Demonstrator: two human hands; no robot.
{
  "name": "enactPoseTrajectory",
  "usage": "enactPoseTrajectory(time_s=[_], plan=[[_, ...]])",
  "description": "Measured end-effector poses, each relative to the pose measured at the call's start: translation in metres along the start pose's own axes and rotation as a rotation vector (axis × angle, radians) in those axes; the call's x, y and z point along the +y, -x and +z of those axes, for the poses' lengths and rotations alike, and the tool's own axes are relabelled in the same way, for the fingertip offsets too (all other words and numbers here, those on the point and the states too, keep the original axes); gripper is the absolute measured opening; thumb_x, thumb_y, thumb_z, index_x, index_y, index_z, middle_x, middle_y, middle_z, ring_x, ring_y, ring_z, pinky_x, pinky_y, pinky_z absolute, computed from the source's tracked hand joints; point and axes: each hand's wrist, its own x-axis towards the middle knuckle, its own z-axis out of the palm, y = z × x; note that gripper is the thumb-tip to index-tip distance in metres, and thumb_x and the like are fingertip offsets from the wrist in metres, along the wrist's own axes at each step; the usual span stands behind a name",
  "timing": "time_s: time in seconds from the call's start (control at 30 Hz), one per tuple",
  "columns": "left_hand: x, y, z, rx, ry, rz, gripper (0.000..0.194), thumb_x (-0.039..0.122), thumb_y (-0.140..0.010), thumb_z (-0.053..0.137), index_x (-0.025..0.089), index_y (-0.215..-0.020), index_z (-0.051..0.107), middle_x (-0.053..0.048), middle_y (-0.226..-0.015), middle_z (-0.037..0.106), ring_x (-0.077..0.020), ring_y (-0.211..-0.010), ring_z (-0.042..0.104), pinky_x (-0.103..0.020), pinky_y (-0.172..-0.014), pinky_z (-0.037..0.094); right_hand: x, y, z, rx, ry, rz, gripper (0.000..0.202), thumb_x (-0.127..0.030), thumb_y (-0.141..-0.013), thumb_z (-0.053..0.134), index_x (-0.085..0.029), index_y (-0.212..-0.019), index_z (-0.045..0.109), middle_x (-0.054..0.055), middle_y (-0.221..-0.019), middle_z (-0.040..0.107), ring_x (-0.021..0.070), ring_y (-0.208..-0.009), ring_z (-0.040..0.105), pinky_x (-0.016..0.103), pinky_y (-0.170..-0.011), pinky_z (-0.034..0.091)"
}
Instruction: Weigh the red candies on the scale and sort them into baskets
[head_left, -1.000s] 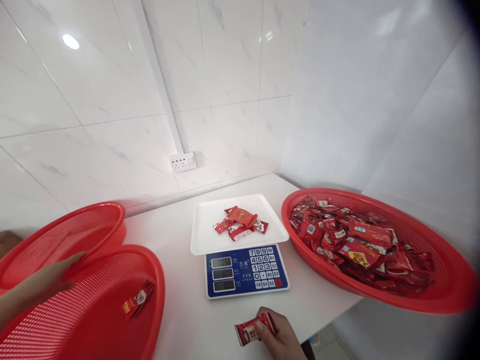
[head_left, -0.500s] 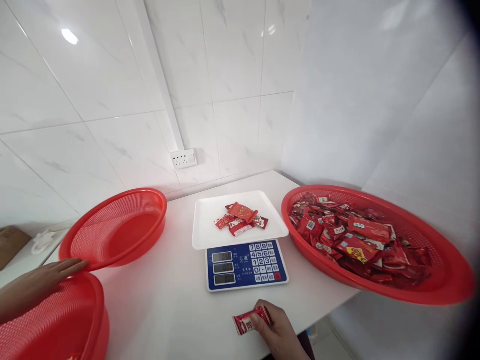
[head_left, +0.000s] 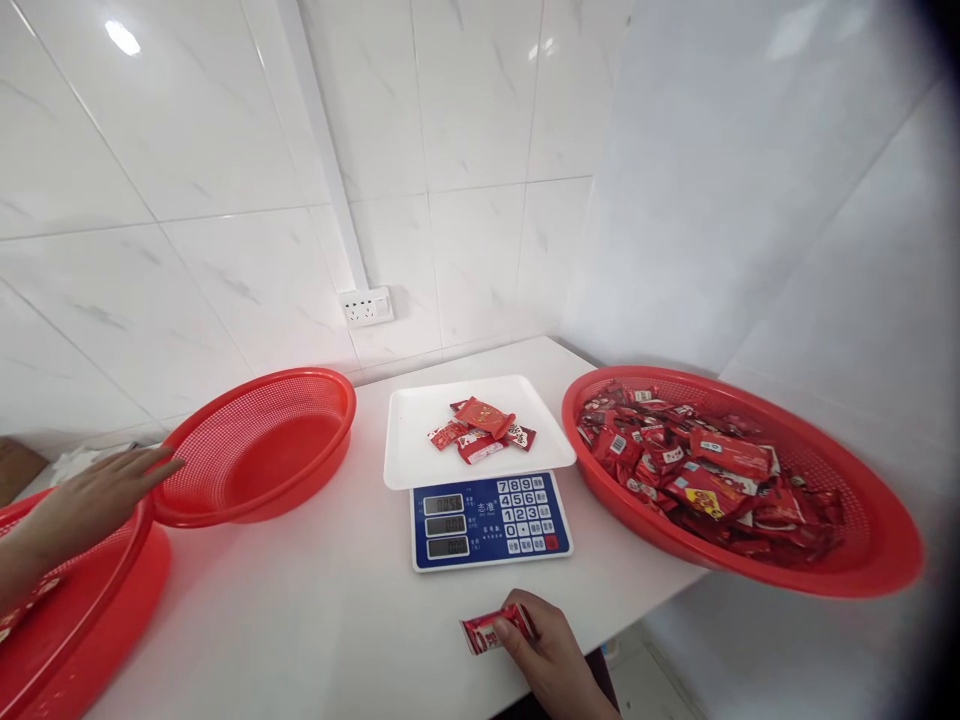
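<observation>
My right hand (head_left: 551,650) pinches a small red candy packet (head_left: 491,630) between thumb and fingers, over the table in front of the scale. My left hand (head_left: 101,500) is stretched out flat with its fingertips at the near rim of a red plastic basket (head_left: 341,440). Below that hand, partly covered by the forearm, sits another red basket (head_left: 142,590) with a bit of red packaging inside. In the middle stands a blue digital scale (head_left: 491,515). Its white tray (head_left: 412,410) bears several red candy packets (head_left: 484,418).
At the right, a large red basket (head_left: 885,530) is heaped with red packets and overhangs the table (head_left: 300,620) edge. A wall socket (head_left: 366,306) is fixed to the tiled wall behind. Some brown cardboard (head_left: 19,468) lies at the far left.
The far left basket has shifted right, nearer the scale, and the near left basket sits further left. My left hand has moved up a little. My right hand still holds the packet.
</observation>
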Motion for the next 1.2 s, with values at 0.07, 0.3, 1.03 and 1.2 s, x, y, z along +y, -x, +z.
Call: enactPoseTrajectory(time_s=[0.07,0.3,1.03,1.2], plan=[[0.046,-0.021,-0.003,0.032,-0.068,-0.073,0.035,0.034,-0.082,0.031,0.035,-0.111,0.05,0.01,-0.127,0.051,-0.0248,-0.117,0.042,-0.041,-0.098,0.029,0.001,0.0,0.001,0.002,0.011,-0.007,0.039,-0.048,-0.084,0.04,-0.018,-0.058,0.04,-0.002,-0.058,0.04,0.0112,-0.055,0.038,0.022,-0.052,0.03],[0.207,-0.05,0.003,-0.39,0.276,-0.228,0.075,0.062,-0.079,0.036,0.026,-0.141,0.014,-0.007,-0.12,0.058,-0.0275,-0.102,0.057,-0.032,-0.077,0.045,0.0,0.001,0.001,0.061,0.025,-0.04,0.038,-0.045,-0.083,0.043,-0.018,-0.057,0.042,-0.003,-0.056,0.038,0.0098,-0.052,0.035,0.021,-0.048,0.029],[0.338,-0.149,0.048,-0.267,0.513,0.227,0.046,0.015,-0.072,0.054,0.022,-0.117,0.047,-0.011,-0.114,0.059,-0.0288,-0.108,0.052,-0.042,-0.089,0.04,0.002,0.001,0.004,0.095,0.014,0.033,0.042,-0.052,-0.082,0.041,-0.018,-0.057,0.041,-0.003,-0.055,0.036,0.0103,-0.052,0.033,0.021,-0.048,0.029],[0.307,-0.14,0.036,-0.324,0.783,0.051,0.027,0.021,-0.082,0.04,0.023,-0.108,0.043,-0.005,-0.087,0.064,-0.0189,-0.082,0.062,-0.034,-0.07,0.05,0.002,0.0,0.002,0.079,0.02,0.012,0.042,-0.051,-0.082,0.042,-0.018,-0.056,0.042,-0.003,-0.054,0.037,0.0102,-0.051,0.034,0.021,-0.048,0.03]])
